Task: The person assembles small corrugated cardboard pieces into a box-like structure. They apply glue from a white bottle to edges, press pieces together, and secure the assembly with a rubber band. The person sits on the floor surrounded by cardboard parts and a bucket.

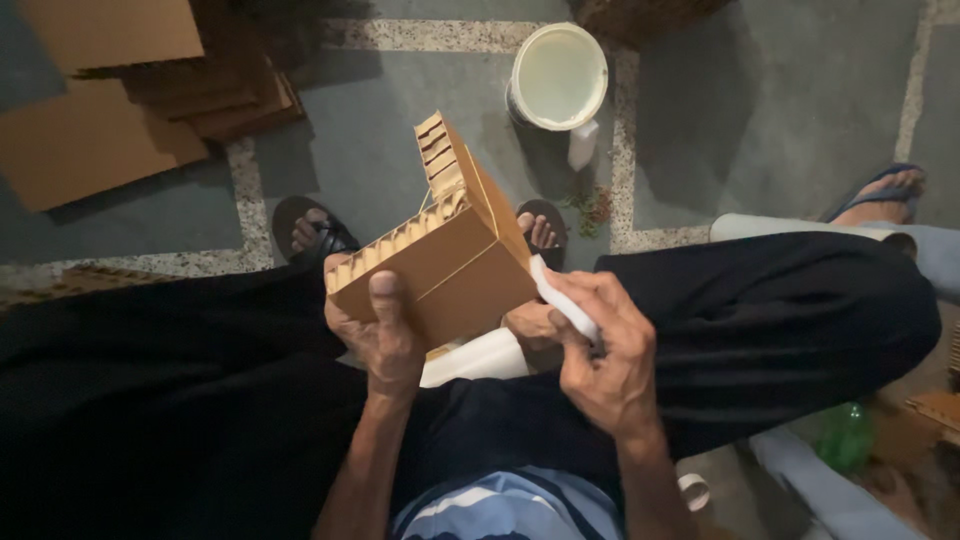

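Observation:
A brown cardboard box (pixel 440 250) with corrugated folded edges is held above my lap. My left hand (pixel 378 335) grips its lower left side, thumb pressed on the face. My right hand (pixel 600 345) pinches a white strip (pixel 560 298) that runs up to the box's right edge. A white roll or sheet (pixel 475 360) lies under the box between my hands.
A white bucket (pixel 556 78) stands on the grey floor ahead, with a small white bottle beside it. Flat cardboard sheets (pixel 95 130) are stacked at the upper left. My sandalled feet (pixel 315 232) rest below the box. Another person's foot in a blue sandal (pixel 885 195) shows at the right.

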